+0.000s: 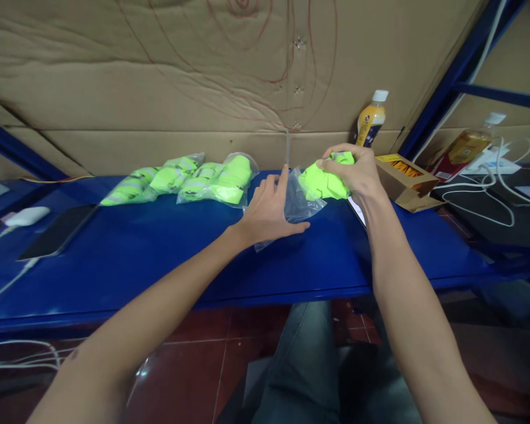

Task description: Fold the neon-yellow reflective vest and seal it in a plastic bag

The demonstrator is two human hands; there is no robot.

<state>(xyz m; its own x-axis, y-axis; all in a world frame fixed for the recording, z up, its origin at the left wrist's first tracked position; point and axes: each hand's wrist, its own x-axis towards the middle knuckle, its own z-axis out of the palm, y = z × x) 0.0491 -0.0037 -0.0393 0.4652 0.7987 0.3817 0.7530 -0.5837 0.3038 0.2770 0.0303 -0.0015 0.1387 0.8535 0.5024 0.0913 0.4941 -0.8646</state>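
Note:
My right hand (355,171) grips a folded neon-yellow reflective vest (322,181), its fingers closed around the top and right side. A transparent plastic bag (302,205) lies beside and partly under the vest. My left hand (271,209) rests over the bag's left part with its fingers spread, the thumb pointing right. How firmly it presses on the plastic cannot be seen. To the left, several more neon-yellow vests (232,179) lie bundled in transparent bags in a row along the back of the blue table (159,253).
Behind the table stands a cardboard wall (115,88). A yellow-labelled bottle (371,121) and an opened carton (408,182) are at the right, near another bottle (466,147) and white cables. A phone (59,231) lies on the left. Something flat shows under my right wrist.

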